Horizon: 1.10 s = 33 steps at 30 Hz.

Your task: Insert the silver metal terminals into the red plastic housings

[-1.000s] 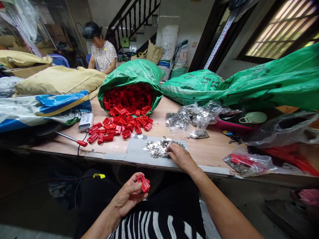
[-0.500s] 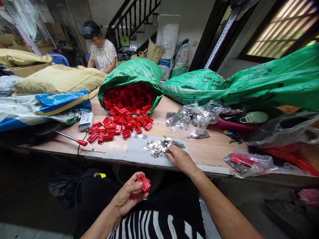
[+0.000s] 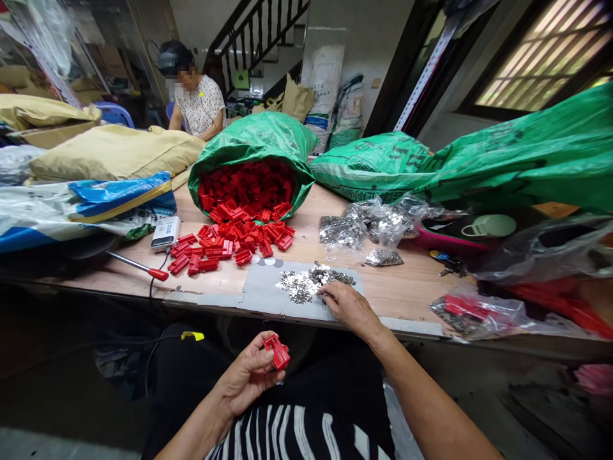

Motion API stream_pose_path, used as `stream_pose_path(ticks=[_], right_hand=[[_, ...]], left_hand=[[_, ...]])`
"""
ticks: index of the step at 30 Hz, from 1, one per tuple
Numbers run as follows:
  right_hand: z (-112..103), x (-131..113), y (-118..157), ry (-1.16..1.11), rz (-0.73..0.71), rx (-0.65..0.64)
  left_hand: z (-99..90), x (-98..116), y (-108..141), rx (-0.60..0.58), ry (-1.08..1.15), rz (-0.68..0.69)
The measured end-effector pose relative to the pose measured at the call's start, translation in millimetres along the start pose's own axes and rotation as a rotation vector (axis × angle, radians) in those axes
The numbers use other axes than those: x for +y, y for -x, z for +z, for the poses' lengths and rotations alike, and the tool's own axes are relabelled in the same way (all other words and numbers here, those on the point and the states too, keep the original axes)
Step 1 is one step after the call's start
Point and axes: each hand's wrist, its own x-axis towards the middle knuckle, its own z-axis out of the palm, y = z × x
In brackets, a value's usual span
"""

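Observation:
My left hand (image 3: 251, 374) is closed around a red plastic housing (image 3: 278, 352), held above my lap in front of the table edge. The housing has an open hollow and a small loop at its side. My right hand (image 3: 352, 308) rests at the right edge of a pile of small flat metal pieces (image 3: 301, 286). Its thumb and fingertips are pinched together on what looks like one small metal piece, mostly hidden by the fingers. Under the pile lies a grey mat (image 3: 261, 294).
Many red housings (image 3: 230, 239) spill from a green sack (image 3: 258, 134). Bagged metal pieces (image 3: 342, 231) lie behind the mat. A white device (image 3: 165, 233) and a red-tipped lever (image 3: 157, 274) are at the left. Another person (image 3: 198, 102) sits beyond the table.
My right hand has shifted very slightly at the edge of the metal pile. My left hand keeps the red housing in the same place.

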Motion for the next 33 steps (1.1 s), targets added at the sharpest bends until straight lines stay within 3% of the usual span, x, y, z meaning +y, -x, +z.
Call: stream_pose_path(ticks=[6, 11, 15, 20, 28, 33], right_hand=[[4.3, -7.2, 5.5, 0.009, -0.035, 0.096], [10.9, -12.4, 19.9, -0.007, -0.145, 0.095], [6.4, -2.1, 24.2, -0.106, -0.085, 0.145], [0.3, 2.4, 24.7, -0.094, 0.033, 0.140], [11.2, -12.0, 21.5, -0.066, 0.033, 0.108], [4.5, -17.3, 20.9, -0.179, 0.005, 0.194]], left_hand=[[-0.5, -0.3, -0.6, -0.005, -0.003, 0.001], [-2.1, -1.0, -0.2, -0.008, -0.004, 0.008], [1.9, -0.1, 0.4, 0.000, -0.036, 0.036], [13.2, 2.9, -0.9, 0.059, -0.185, 0.229], [29.1, 8.1, -7.5, 0.117, -0.507, 0.526], [31.2, 13.2, -10.6, 0.177, -0.742, 0.699]])
